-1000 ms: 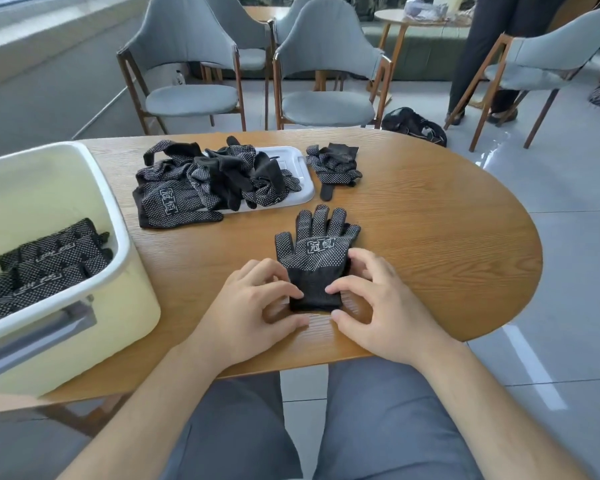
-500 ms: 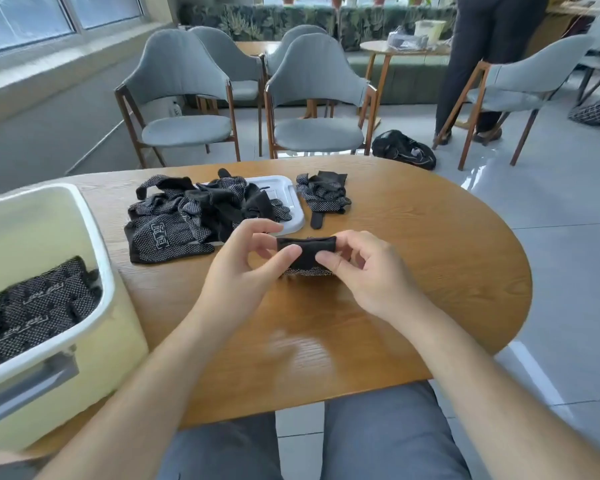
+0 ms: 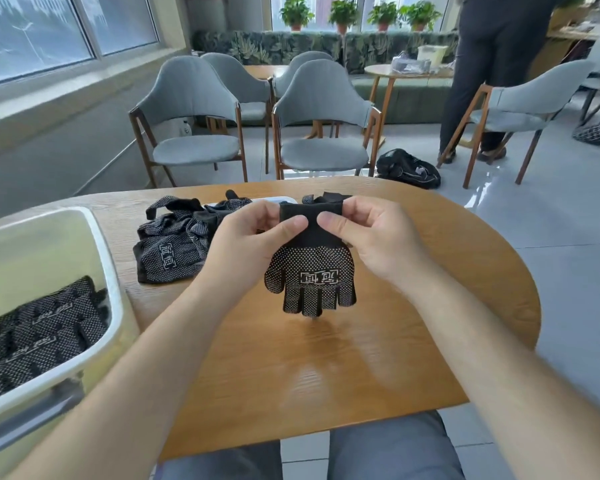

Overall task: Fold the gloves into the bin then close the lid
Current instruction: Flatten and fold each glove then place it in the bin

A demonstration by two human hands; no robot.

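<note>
Closest to the camera are grey trousers (image 3: pixel 388 452) under the edge of the wooden table (image 3: pixel 326 375). Off to the left sits the pale bin (image 3: pixel 113 285), open on top, with a few folded gloves (image 3: pixel 45 327) lying flat inside against its near side.

Both forearms reach over the table. The left hand (image 3: pixel 246 237) and right hand (image 3: pixel 378 237) each pinch the plain black cuff of one dotted work glove (image 3: pixel 312 271), thumb in front and the other fingers tucked behind, thumbs nearly touching. The glove hangs fingers-down, with the dotted side and white logo facing the camera. Its tips look just clear of the tabletop, though I can't say for sure.

Behind the left hand is the loose pile of gloves (image 3: pixel 174 244), all black with white dots. It's partly heaped on the white lid (image 3: pixel 278 199), and only a sliver of that peeks out. One more crumpled glove (image 3: pixel 328 196) shows just above the held cuff.

Past the table are two grey padded chairs (image 3: pixel 194 109) (image 3: pixel 323 112), a black bag (image 3: pixel 407 168) on the floor and a standing person (image 3: pixel 492 64) in dark clothes. Potted plants (image 3: pixel 342 13) line the window.
</note>
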